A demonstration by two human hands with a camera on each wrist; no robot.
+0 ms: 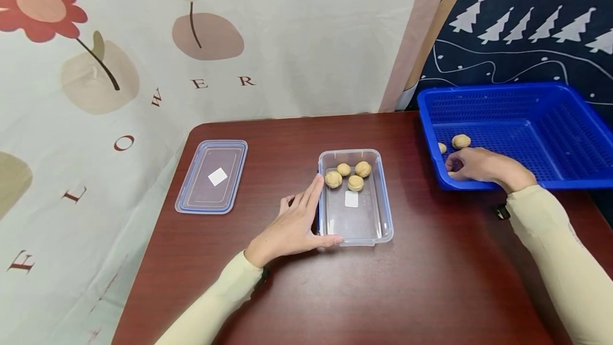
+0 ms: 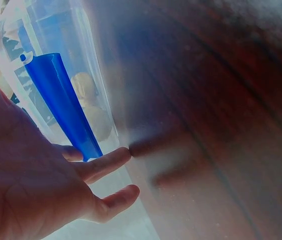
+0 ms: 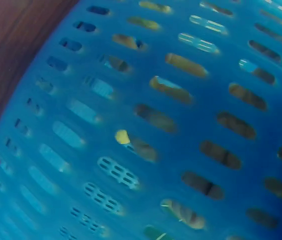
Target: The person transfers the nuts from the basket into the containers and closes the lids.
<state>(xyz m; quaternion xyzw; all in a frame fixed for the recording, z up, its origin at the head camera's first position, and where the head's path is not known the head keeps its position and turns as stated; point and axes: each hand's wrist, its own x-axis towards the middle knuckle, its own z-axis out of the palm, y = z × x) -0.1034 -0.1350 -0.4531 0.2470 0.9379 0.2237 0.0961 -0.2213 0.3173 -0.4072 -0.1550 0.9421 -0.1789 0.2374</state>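
Note:
My left hand (image 1: 297, 228) rests against a clear plastic container (image 1: 359, 222), straight fingers along its left side and thumb at its near rim. A blue latch flap (image 2: 61, 105) hangs beside those fingers in the left wrist view. Several walnuts (image 1: 356, 183) lie in the container's far half. My right hand (image 1: 483, 168) reaches into the near left corner of a blue plastic basket (image 1: 551, 182), fingers bent toward the thumb. Whether anything is between them is hidden. Just beyond it lies a walnut (image 1: 461, 141), with another (image 1: 442, 148) by the basket's left wall.
A clear lid (image 1: 217, 174) with a blue seal lies flat on the left of the reddish-brown table (image 1: 287, 307). Printed cloth (image 1: 311, 41) hangs behind the table. The slotted basket wall (image 3: 146, 115) fills most of the right wrist view.

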